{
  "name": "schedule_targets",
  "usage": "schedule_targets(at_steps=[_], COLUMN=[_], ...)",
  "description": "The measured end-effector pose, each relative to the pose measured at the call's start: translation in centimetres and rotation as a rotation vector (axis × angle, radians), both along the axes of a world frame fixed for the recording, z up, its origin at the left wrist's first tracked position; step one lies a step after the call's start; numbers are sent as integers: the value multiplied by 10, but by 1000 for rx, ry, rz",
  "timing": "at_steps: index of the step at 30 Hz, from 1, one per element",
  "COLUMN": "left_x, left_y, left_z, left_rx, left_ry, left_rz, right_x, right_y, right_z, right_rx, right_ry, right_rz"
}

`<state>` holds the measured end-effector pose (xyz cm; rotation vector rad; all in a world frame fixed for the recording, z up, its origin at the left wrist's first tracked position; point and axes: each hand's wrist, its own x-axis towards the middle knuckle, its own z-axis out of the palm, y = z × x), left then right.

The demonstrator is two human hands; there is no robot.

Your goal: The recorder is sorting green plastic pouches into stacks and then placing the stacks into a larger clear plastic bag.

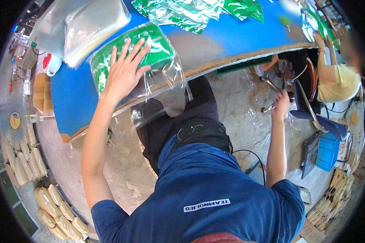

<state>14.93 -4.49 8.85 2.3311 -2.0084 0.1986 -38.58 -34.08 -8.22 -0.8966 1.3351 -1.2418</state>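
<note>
— Two hands at work, both the same person's. Status of the left hand (125, 73)?

— Flat, fingers spread, palm pressed on a green packet in clear plastic wrap (144, 54). The packet lies at the near edge of the blue table (69, 101), loose wrap hanging over the edge.

— Right hand (280, 104)?

— Reaching down beside the table, fingers curled around a metal bar of a chair frame (271, 106).

— Surroundings?

— More green foil bags (182, 12) at the table's far side, a stack of clear bags (91, 26) just left of the packet, and another seated person (338, 79) far right.
</note>
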Motion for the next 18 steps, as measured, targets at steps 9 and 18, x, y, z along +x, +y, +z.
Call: schedule_targets(at_steps=[9, 18], left_x=[1, -29], left_y=[61, 145], left_z=[22, -42], left_rx=[-569, -702], left_ry=[331, 193], left_rz=[189, 326], right_x=[259, 290], right_y=[125, 118], right_z=[122, 123], right_rx=[-1105, -1433], right_ry=[475, 598], right_rz=[939, 1104])
